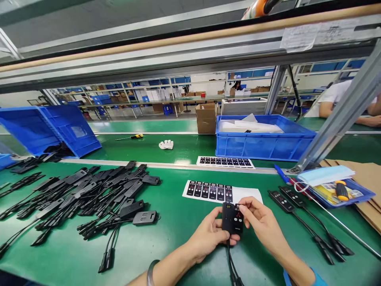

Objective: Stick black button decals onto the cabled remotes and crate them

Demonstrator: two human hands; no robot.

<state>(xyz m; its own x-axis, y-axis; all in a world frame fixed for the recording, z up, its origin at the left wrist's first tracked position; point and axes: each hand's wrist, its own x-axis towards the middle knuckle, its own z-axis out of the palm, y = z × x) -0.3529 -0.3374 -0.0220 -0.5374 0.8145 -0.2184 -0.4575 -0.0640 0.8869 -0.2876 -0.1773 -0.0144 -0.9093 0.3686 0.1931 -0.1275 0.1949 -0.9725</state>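
My left hand (pixel 210 234) is closed around a small black controller box (pixel 228 218) with a little display window and two cables hanging from its lower end. The fingers of my right hand (pixel 260 220) pinch the upper edge of a black label sticker (pixel 238 222) printed with buttons. This sticker overlaps the right part of the box; whether it is stuck down, I cannot tell. Just behind lies a white sticker sheet (pixel 245 194), several labels on its left part and its right part bare. To the right rest two controllers, a nearer one (pixel 281 201) and a farther one (pixel 293 195), both with labels on.
A heap of black cabled controllers (pixel 133 190) spreads over the left side, near a tipped blue crate (pixel 71 129). Beyond the rail are another label sheet (pixel 224 161), a blue bin (pixel 262 145), a white glove (pixel 166 144) and a screwdriver (pixel 135 136). A blue tray (pixel 364 194) stands right.
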